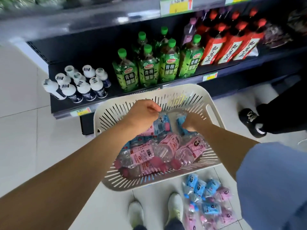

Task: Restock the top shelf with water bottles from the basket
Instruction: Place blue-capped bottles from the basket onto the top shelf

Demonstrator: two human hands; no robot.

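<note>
A cream slotted basket (pixel 214 113) stands on the floor before the shelves, filled with several small water bottles with pink labels (pixel 141 153) and blue labels. My left hand (pixel 142 113) is closed around the top of a blue-labelled bottle (pixel 163 124) at the back of the basket. My right hand (pixel 191 122) grips another blue-labelled bottle (pixel 180 121) beside it. The top shelf (pixel 99 15) shows only as a blurred dark ledge at the upper edge.
The shelf behind the basket holds white bottles (pixel 78 83), green tea bottles (pixel 149 63) and red-labelled bottles (pixel 232 44). More blue and pink bottles (pixel 209 201) lie on the floor at the lower right. My shoes (pixel 154 213) are below; another person's black shoe (pixel 250 120) is right.
</note>
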